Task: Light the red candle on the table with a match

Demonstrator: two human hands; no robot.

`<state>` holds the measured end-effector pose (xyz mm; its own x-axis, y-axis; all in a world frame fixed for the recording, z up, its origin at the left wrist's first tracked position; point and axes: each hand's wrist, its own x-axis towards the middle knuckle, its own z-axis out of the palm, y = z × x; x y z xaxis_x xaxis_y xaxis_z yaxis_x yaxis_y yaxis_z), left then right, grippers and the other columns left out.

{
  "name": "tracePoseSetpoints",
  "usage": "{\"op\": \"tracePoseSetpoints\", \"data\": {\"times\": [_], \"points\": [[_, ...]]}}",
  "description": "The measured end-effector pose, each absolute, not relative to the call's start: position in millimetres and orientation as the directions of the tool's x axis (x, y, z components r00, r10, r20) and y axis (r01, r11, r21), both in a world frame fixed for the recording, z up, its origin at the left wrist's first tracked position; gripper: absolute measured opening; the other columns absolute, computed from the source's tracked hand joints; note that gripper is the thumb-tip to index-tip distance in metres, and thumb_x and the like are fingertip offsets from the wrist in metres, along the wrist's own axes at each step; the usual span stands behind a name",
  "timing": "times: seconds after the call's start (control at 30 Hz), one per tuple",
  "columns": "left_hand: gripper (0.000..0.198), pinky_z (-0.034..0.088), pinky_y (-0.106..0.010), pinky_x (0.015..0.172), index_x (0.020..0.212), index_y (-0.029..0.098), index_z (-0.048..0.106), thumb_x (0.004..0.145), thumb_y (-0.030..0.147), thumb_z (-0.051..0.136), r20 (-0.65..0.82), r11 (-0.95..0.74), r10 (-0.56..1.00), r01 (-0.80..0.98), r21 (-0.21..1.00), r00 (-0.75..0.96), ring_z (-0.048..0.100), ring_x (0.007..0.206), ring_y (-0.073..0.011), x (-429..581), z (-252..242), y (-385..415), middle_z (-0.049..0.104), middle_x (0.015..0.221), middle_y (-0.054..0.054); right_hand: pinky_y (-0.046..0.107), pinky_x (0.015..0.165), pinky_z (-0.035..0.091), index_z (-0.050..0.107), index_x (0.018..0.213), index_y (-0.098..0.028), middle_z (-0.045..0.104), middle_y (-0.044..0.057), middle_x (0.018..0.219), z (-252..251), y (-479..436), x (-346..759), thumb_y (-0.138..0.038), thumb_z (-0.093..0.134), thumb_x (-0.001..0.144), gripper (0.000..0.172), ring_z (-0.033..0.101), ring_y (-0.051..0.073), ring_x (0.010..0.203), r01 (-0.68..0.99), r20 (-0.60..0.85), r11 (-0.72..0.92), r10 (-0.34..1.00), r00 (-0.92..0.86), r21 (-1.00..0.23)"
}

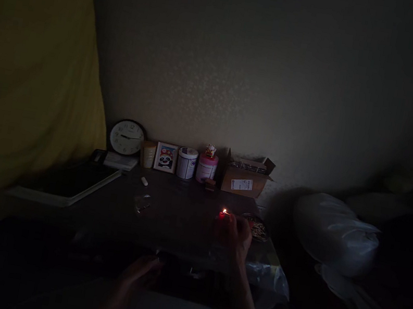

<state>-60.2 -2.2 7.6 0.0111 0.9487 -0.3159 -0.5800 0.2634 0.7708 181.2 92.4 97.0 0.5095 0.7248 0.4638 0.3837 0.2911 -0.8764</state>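
Observation:
My right hand (240, 237) pinches a burning match (227, 213); its small flame glows at the tip. Just below the flame is a red candle (220, 220), partly lost in the dark. Whether the candle's own wick burns, I cannot tell. Behind my right hand sits a round dish of matchsticks (259, 230), partly covered by the hand. My left hand (143, 269) hovers low, in front of the table's near edge, with its fingers drawn together. A faint pale glint shows at its fingertips, too dim to name.
On the dark table (176, 213) lie a white eraser-like piece (144, 181) and a clear plastic scrap (142, 203). Along the wall stand a clock (127, 137), a panda picture (166, 158), two canisters (186, 164) and a cardboard box (243, 182). White plastic bags (332, 231) lie right.

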Motion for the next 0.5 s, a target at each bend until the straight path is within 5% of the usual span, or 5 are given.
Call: {"op": "tracePoseSetpoints", "data": {"times": [0.5], "points": [[0.028, 0.047, -0.031, 0.077, 0.085, 0.021, 0.069, 0.061, 0.032, 0.075, -0.284, 0.263, 0.957, -0.603, 0.753, 0.063, 0.065, 0.088, -0.0220, -64.2, -5.7, 1.9, 0.073, 0.092, -0.005, 0.029, 0.058, 0.042, 0.062, 0.069, -0.017, 0.063, 0.004, 0.066, 104.7, 87.0, 182.3, -0.047, 0.060, 0.065, 0.031, 0.057, 0.020, 0.065, 0.273, 0.408, 0.308, 0.757, 0.510, -0.912]]}}
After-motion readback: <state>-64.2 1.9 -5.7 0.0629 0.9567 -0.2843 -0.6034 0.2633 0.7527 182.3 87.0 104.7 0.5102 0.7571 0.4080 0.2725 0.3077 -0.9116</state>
